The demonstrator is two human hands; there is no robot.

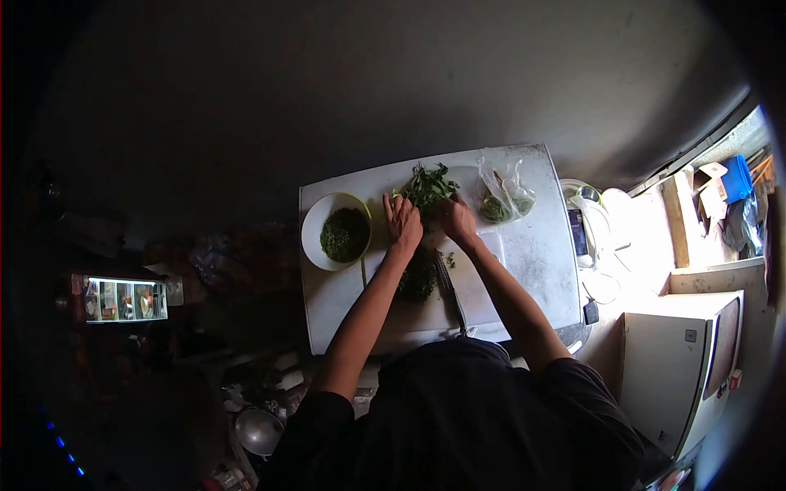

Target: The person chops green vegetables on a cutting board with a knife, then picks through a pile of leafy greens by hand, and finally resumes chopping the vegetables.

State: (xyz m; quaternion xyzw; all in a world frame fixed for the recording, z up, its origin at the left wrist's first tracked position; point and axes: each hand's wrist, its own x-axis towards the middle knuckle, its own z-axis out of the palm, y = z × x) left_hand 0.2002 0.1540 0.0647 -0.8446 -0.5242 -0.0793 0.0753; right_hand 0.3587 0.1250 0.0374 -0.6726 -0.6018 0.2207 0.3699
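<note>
A bunch of leafy greens (430,185) lies on the white table beyond and between my hands. My left hand (403,222) is at its left side, back up, fingers stretched out and apart. Closed at the right edge of the bunch, my right hand (456,219) appears to grip its stems; the fingertips are in shadow. Nearer to me is a dark pile of chopped greens (418,280). A knife (450,293) rests beside that pile on a white cutting board (483,288). Chopped greens (344,235) fill part of a white bowl (313,237) left of my left hand.
A clear plastic bag (519,190) with greens inside sits at the table's (544,278) back right. Behind the table rises a grey wall (352,98). A white refrigerator (667,368) stands at the right, and a lit fish tank (127,299) glows at far left.
</note>
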